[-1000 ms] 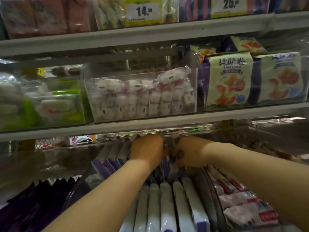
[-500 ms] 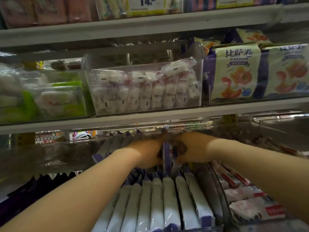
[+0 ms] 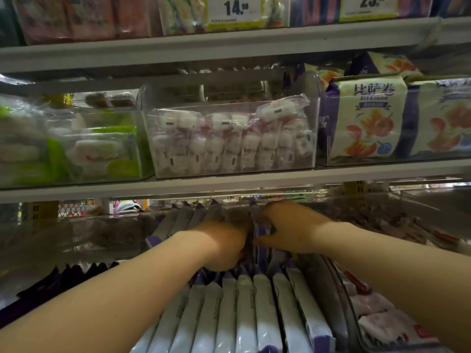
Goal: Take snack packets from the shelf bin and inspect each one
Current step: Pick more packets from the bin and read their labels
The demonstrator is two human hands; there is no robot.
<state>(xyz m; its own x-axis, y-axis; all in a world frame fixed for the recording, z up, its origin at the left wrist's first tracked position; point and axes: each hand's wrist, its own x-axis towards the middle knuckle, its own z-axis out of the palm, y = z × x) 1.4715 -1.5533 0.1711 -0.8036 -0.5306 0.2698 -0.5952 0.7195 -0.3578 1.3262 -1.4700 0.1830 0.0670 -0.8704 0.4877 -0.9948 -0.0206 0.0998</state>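
White-and-purple snack packets (image 3: 244, 301) stand filed in the clear bin (image 3: 341, 296). Near its back edge the right grip (image 3: 288, 230) pinches one, while the left grip (image 3: 224, 245), closure impossible to tell, parts its neighbours, probably to free it.

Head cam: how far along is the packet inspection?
Done: nothing that shows; no packet is out of the bin. In hand: left hand and right hand are deep among the white-and-purple packets, the right hand gripping one upright packet; the left's fingers are hidden. To do: pull it out, inspect it, then the full row.
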